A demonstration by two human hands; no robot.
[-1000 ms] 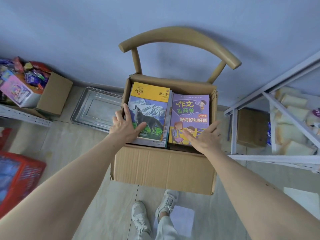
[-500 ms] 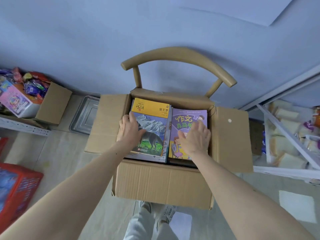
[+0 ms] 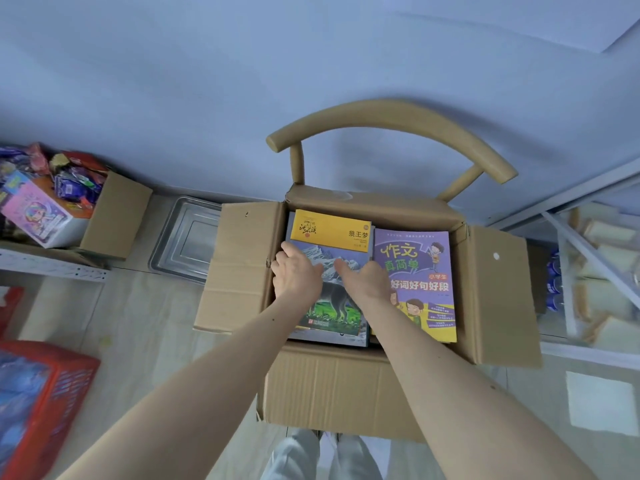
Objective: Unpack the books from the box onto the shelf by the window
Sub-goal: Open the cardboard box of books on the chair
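Pale blue wall and light floor all round, and going left to right you've got a red crate, a snack-stuffed carton on a rack, then a metal tray on the floor. Mid-frame, one open cardboard box sits on a wooden chair showing two books on top: left hand and right hand both rest flat, fingers loose, on the wolf book, gripping nothing, with the purple book just beside. One white shelf stands at far right.

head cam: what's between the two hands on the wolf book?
Nothing but the wolf book's own cover: a narrow strip of snowy mountain art shows between the left hand and right hand, both resting on it. Head view only.
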